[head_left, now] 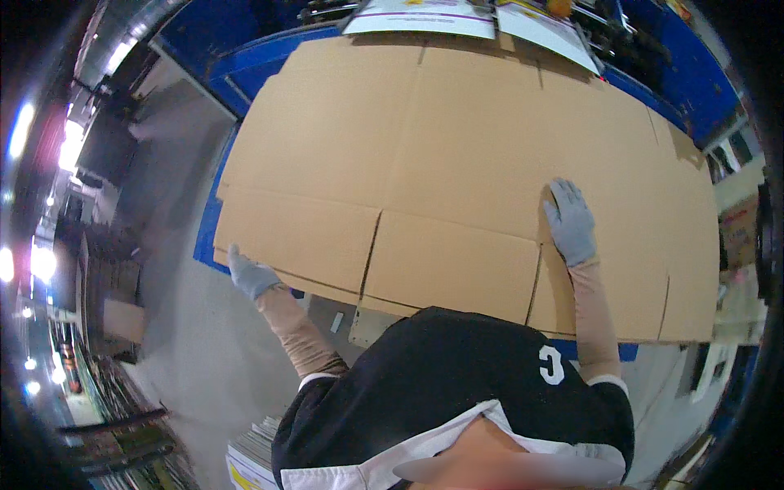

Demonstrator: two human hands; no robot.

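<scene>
Board (465, 175) lies flat on blue tabletop (209, 235). My R hand (573, 227) is palm-down on it, unclenched; L hand (252, 274) is at near-left edge, can't say if grip's pinched. Best press evenly, clear of slots (371, 255).

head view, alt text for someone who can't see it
Large, flat brown cardboard with slits covers most of a blue table. A gray-gloved left hand is at the cardboard's near left edge; the gray-gloved right hand lies on top, right of centre. White printed panels sit at the far edge.
</scene>
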